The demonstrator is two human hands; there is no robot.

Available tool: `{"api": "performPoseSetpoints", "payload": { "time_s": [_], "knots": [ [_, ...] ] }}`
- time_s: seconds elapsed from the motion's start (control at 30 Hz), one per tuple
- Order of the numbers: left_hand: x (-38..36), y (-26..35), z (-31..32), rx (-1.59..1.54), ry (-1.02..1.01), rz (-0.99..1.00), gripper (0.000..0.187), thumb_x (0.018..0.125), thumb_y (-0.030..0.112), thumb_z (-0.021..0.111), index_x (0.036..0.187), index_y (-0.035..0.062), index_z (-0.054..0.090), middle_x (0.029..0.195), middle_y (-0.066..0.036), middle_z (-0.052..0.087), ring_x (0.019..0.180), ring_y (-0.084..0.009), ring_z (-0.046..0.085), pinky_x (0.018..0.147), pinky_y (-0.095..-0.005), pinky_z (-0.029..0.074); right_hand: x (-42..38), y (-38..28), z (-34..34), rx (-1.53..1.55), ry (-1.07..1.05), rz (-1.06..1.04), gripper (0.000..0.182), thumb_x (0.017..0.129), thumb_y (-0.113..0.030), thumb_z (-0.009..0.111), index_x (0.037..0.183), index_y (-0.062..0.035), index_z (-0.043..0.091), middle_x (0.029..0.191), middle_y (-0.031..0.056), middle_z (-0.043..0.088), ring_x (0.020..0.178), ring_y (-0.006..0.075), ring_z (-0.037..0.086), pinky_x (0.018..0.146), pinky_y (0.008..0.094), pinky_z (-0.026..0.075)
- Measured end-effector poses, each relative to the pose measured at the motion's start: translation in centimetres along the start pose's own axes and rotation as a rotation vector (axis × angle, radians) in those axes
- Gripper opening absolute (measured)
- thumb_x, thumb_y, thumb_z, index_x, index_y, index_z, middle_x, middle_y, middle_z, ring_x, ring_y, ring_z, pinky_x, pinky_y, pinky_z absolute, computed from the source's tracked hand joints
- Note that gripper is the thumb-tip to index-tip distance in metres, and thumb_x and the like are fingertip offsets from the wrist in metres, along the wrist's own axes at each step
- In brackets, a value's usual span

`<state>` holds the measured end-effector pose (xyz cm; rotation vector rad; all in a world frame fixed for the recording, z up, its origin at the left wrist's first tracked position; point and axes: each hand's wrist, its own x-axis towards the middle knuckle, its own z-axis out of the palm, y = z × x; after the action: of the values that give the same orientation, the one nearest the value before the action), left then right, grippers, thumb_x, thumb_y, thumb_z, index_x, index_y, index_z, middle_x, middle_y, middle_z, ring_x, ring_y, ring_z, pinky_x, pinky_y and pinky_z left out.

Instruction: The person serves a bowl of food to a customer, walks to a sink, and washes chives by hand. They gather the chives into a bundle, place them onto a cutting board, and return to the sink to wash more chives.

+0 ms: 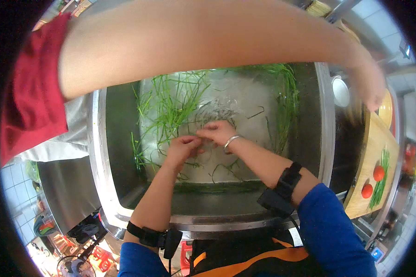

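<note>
Long thin green stalks [171, 104], which look like chives or scallions, float in a steel sink [327, 138] of water. My left hand [185, 150] is over the middle of the water, fingers pinched together. Right beside it, fingertips nearly touching, is my right hand [218, 132], also pinched and wearing a silver bangle [231, 142] at the wrist. Whatever lies between the fingers is too small to make out. Loose stalk bits [226, 168] drift below my hands, and a denser bunch [289, 101] lies along the sink's right side.
Another person's bare arm [208, 37] with a red sleeve [37, 87] crosses above the sink toward the right. A wooden cutting board [363, 173] there holds two tomatoes [378, 173] and green stalks [381, 184]. A white bowl [340, 91] stands beside the sink's rim.
</note>
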<state>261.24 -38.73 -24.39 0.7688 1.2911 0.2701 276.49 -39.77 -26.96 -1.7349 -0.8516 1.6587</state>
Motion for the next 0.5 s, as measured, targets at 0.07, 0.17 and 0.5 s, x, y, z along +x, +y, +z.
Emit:
{"api": "performPoseSetpoints", "payload": {
  "time_s": [0.07, 0.17, 0.5],
  "knots": [
    [0.2, -0.1, -0.2, 0.010, -0.017, 0.006, 0.017, 0.075, 0.016, 0.057, 0.085, 0.0014, 0.057, 0.077, -0.004, 0.058, 0.064, -0.0131, 0.058, 0.051, -0.0198, 0.041, 0.6, 1.5, 1.0, 0.049, -0.046, -0.143, 0.032, 0.069, -0.033, 0.059, 0.069, -0.0002, 0.060, 0.057, 0.0058, 0.057, 0.046, 0.0134, 0.052, 0.042, 0.0251, 0.040],
    [0.3, -0.1, -0.5, 0.081, 0.001, 0.031, 0.017, 0.075, 0.015, 0.058, 0.085, 0.0016, 0.057, 0.072, -0.003, 0.058, 0.061, -0.0108, 0.056, 0.051, -0.0200, 0.041, 0.6, 0.9, 0.8, -0.050, 0.094, -0.093, 0.031, 0.068, -0.032, 0.059, 0.064, -0.0017, 0.060, 0.052, 0.0074, 0.055, 0.042, 0.0153, 0.051, 0.043, 0.0270, 0.040],
    [0.0, 0.4, -0.3, 0.066, 0.036, 0.084, 0.010, 0.072, 0.012, 0.060, 0.077, 0.0039, 0.060, 0.067, -0.001, 0.057, 0.052, -0.0067, 0.046, 0.047, -0.0193, 0.036, 1.6, 0.9, -2.6, 0.033, 0.492, -0.146, 0.028, 0.069, -0.029, 0.058, 0.066, -0.0013, 0.059, 0.057, 0.0067, 0.055, 0.050, 0.0130, 0.051, 0.042, 0.0283, 0.040]
  ]
}}
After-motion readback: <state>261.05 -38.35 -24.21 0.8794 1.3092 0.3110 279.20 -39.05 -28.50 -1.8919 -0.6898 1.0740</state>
